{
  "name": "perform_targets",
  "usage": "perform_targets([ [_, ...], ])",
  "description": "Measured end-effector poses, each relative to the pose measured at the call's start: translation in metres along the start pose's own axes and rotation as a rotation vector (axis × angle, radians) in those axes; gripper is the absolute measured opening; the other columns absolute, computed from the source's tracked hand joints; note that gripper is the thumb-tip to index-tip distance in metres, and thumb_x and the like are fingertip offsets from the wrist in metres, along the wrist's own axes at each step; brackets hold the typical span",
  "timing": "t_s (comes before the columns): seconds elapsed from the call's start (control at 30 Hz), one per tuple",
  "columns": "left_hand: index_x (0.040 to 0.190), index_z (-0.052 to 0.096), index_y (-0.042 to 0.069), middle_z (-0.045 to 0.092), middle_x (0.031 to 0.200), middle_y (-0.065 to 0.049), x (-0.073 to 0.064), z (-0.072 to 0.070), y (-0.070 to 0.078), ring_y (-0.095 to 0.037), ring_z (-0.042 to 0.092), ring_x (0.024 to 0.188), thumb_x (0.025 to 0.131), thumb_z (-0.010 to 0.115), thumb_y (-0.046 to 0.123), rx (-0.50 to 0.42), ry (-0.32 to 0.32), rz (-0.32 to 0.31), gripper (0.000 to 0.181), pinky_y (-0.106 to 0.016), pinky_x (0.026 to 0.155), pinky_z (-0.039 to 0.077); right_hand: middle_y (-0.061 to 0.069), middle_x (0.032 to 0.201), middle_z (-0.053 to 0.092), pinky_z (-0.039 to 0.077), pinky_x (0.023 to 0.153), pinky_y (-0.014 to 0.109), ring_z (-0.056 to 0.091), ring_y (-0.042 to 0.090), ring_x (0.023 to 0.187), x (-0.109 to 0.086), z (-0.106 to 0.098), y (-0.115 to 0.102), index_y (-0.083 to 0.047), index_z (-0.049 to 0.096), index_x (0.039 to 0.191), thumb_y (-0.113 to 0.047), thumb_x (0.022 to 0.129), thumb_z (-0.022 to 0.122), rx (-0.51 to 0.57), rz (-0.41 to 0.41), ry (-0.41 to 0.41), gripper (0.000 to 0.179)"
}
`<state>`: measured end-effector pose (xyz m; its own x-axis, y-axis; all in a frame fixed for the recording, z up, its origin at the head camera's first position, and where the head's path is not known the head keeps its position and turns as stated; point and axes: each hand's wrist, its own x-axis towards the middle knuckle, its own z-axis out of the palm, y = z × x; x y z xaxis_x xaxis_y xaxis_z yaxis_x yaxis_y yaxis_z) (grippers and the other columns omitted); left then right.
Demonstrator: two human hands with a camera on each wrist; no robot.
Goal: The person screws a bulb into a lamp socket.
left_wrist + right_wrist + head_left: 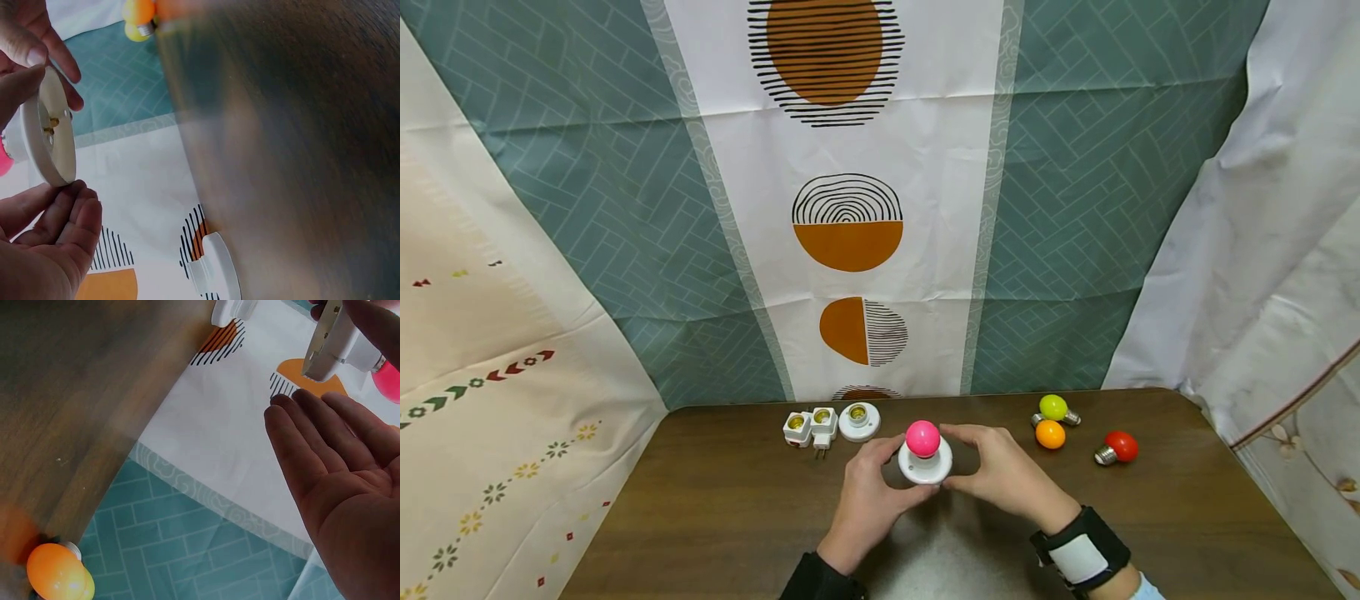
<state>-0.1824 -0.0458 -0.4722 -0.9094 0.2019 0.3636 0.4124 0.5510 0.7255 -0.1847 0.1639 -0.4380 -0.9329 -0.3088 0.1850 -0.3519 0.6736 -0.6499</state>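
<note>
A pink bulb (922, 438) sits in a round white lamp holder (926, 469), raised above the table. My left hand (874, 492) grips the holder's rim between thumb and fingers. Brass-coloured screws show on the holder's hollow underside (62, 134) in the left wrist view. On the other side, my right hand (1003, 475) is spread around the holder. Its fingers (312, 440) are straight, with a gap between their tips and the rim in the right wrist view. A black band with a white patch wraps the right wrist.
Two square white plug-in sockets (810, 425) and another round white lamp holder (859, 422) stand at the table's back edge. To the right lie a yellow-green bulb (1053, 407), an orange bulb (1050, 434) and a red bulb (1122, 446). A patterned curtain (880, 275) hangs behind the brown table (715, 500).
</note>
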Motion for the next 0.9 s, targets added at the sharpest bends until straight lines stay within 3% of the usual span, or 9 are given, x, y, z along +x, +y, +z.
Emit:
perform_targets([
  [0.3,0.123,0.060,0.022,0.061,0.115,0.008,0.001,0.000,-0.001,-0.011,0.057,0.107,0.063,0.080,0.051,0.011,-0.062,0.009,0.070,-0.037,0.088,0.048,-0.009,0.120,0.063,0.047,0.096,0.038,0.058,0.009,0.112,0.001,0.002,0.001,-0.021,0.061,0.122,-0.027,0.062,0.086,0.016,-0.036,-0.019,0.066],
  [0.63,0.123,0.059,0.024,0.060,0.114,0.011,0.000,0.001,-0.004,-0.008,0.056,0.108,0.062,0.082,0.049,0.024,-0.155,0.011,0.069,-0.036,0.092,0.047,-0.012,0.116,0.063,0.048,0.094,0.035,0.059,0.008,0.108,0.002,0.005,0.006,-0.022,0.060,0.121,-0.021,0.060,0.087,0.117,-0.053,-0.130,0.066],
  [0.9,0.123,0.059,0.021,0.060,0.114,0.011,-0.001,0.001,-0.005,-0.007,0.057,0.107,0.063,0.081,0.048,0.043,-0.222,0.031,0.069,-0.034,0.093,0.047,-0.013,0.111,0.064,0.050,0.090,0.028,0.061,0.004,0.102,0.001,0.009,0.011,-0.022,0.062,0.117,-0.023,0.057,0.088,0.148,-0.064,-0.150,0.065],
])
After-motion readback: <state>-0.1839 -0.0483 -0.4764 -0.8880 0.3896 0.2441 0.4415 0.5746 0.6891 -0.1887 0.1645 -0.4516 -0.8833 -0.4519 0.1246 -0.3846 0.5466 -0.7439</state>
